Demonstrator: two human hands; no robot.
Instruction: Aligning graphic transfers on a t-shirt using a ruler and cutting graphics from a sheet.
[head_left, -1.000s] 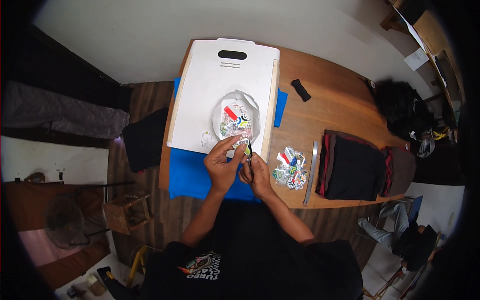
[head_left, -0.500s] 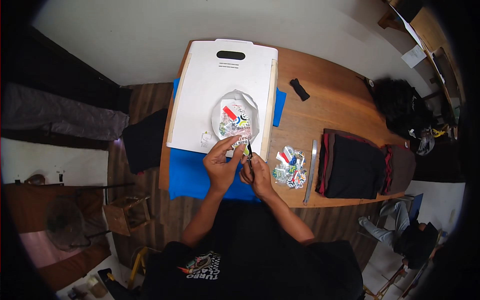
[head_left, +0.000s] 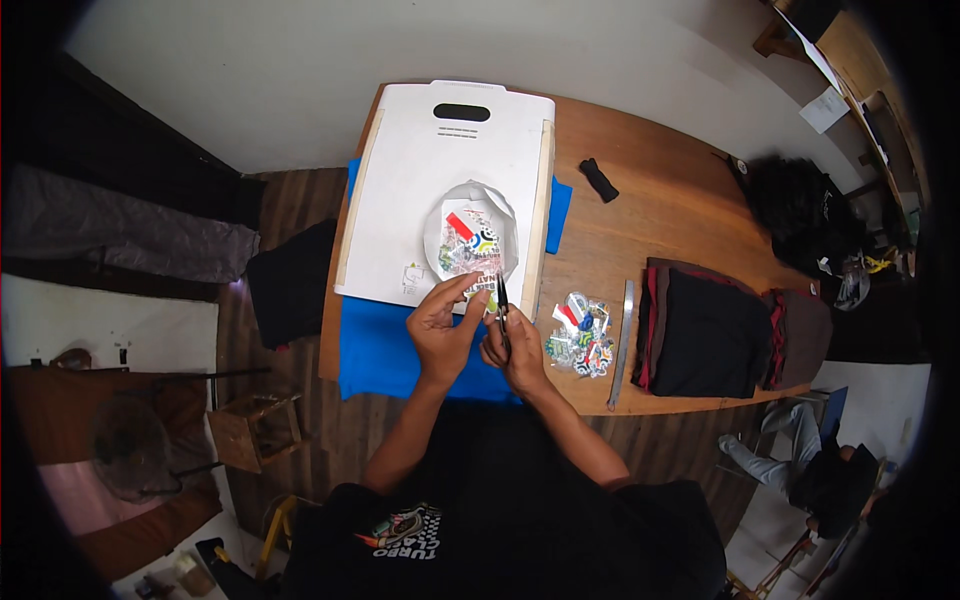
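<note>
Over the near edge of a white board [head_left: 400, 180], my left hand [head_left: 440, 328] pinches a small printed piece of film [head_left: 480, 297] between thumb and fingers. Close beside it, my right hand [head_left: 522, 356] is closed around dark scissors [head_left: 503, 305], their blades pointing away from me along the right side of the piece. Just beyond both hands, a round white bowl [head_left: 432, 240] with a crumpled-looking rim rests on the board. Colourful printed cutouts [head_left: 482, 238] lie in the bowl, one of them with a red strip. My fingers partly hide the held piece.
Right of the board, a pile of printed cutouts [head_left: 580, 338] lies on the wooden table [head_left: 660, 200], beside a metal ruler [head_left: 621, 345] and folded dark garments [head_left: 710, 330]. A black cloth roll [head_left: 599, 180] lies farther back. Blue fabric [head_left: 385, 350] shows under the board. A person [head_left: 835, 480] sits at right.
The scissors in my right hand have shifted slightly away from me, their tips now a little farther up beside the film piece. My left hand stays nearly in place.
</note>
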